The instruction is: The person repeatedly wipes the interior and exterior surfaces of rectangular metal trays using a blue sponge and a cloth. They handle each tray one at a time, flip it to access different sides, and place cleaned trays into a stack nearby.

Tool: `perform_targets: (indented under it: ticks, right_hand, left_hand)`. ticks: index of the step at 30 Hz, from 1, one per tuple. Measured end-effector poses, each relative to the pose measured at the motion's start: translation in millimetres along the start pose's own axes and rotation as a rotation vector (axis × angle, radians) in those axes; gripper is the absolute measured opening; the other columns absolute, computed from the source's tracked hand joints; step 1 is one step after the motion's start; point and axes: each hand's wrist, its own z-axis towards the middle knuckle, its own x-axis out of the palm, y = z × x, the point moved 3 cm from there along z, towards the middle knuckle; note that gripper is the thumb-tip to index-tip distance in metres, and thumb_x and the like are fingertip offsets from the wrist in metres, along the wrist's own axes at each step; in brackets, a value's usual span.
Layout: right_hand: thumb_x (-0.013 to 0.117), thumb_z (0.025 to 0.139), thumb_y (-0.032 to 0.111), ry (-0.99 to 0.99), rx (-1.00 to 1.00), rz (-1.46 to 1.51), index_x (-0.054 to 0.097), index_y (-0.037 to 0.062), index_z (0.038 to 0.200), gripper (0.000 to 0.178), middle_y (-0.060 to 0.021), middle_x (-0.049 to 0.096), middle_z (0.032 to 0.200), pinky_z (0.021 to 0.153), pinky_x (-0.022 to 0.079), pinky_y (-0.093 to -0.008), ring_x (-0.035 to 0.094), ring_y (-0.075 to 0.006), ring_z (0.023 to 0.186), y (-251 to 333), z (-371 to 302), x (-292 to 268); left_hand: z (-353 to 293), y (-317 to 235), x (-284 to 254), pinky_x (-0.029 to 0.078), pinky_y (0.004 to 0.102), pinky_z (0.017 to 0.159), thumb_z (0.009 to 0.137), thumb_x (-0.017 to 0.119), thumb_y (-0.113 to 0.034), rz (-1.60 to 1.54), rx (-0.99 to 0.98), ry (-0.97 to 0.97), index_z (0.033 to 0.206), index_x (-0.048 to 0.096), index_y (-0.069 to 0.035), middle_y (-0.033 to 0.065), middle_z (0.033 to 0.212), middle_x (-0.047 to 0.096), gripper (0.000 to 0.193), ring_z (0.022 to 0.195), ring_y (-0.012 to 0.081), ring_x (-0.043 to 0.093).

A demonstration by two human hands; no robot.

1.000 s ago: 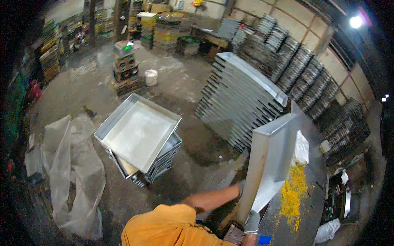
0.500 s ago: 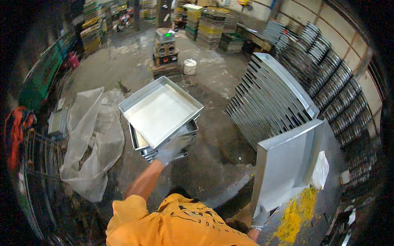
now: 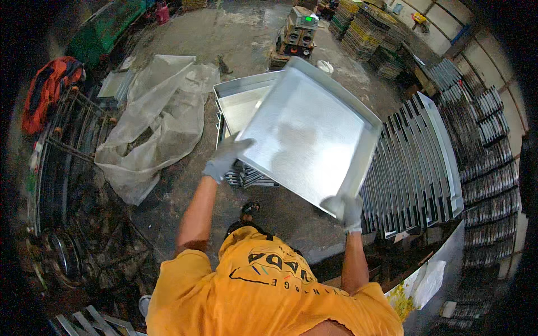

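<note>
A shallow square metal tray (image 3: 314,126) with raised sides is held tilted in front of me, its shiny inside facing up. My left hand (image 3: 225,158), in a grey glove, is closed on its left near corner. At the right near corner my right hand (image 3: 344,210), gloved too, grips the rim with the fingers inside. Behind and below the held tray, a pile of similar trays stands on the floor, its top tray (image 3: 241,109) partly covered by the held one.
A long row of nested trays (image 3: 414,168) stands on edge at the right, beside a table (image 3: 448,252) with yellow scraps (image 3: 400,302). Translucent plastic sheeting (image 3: 162,123) lies on the floor at left. Ahead stands a scale (image 3: 302,22) with a green display.
My right hand has brought the tray from the right table over to the pile. My left hand has left the pile and taken hold of this tray. The view has turned.
</note>
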Motion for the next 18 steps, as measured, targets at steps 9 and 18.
perform_targets:
  ticks: [9,18]
  right_hand:
    - [0.060,0.084,0.008,0.254,-0.020,0.042,0.071,-0.0011,0.115,0.034,-0.0090,0.073,0.095,0.071,0.052,-0.0336,0.065,-0.0150,0.081,53,239,121]
    - [0.070,0.084,0.025,0.295,-0.535,-0.644,0.065,0.0096,0.126,0.045,-0.0158,0.067,0.120,0.101,0.048,-0.0522,0.061,-0.0376,0.119,173,198,120]
  left_hand:
    - [77,75,-76,0.049,0.0383,0.089,0.087,0.069,-0.037,-0.008,-0.214,-0.288,0.123,0.064,0.007,0.0167,0.112,0.070,0.057,0.098,0.0258,0.065]
    - [34,0,-87,0.030,0.0579,0.115,0.081,0.072,-0.033,1.299,0.265,-0.228,0.135,0.059,-0.005,0.0220,0.136,0.058,0.063,0.139,0.0389,0.043]
